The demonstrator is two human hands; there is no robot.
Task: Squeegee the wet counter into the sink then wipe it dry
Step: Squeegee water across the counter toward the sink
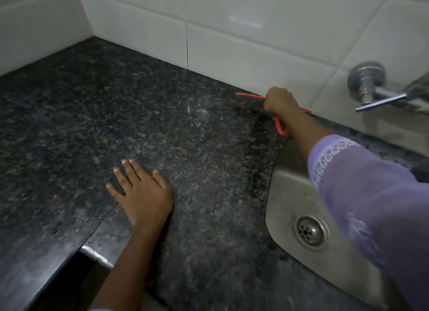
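Observation:
A dark speckled granite counter (pixel 116 106) fills the view. At its back edge, against the wall, my right hand (pixel 279 102) grips an orange-red squeegee (pixel 249 96); the thin blade sticks out to the left of my fist and the handle loop hangs below it. A darker wet streak runs from the squeegee toward the steel sink (pixel 292 194) at the right. My left hand (pixel 141 192) rests flat on the counter near the front edge, fingers spread and holding nothing.
White wall tiles (pixel 232 20) rise behind the counter and at the left corner. A chrome tap (pixel 369 85) juts from the wall above the sink. The sink drain (pixel 311 231) shows at lower right. The counter's front edge (pixel 92 252) drops off at lower left.

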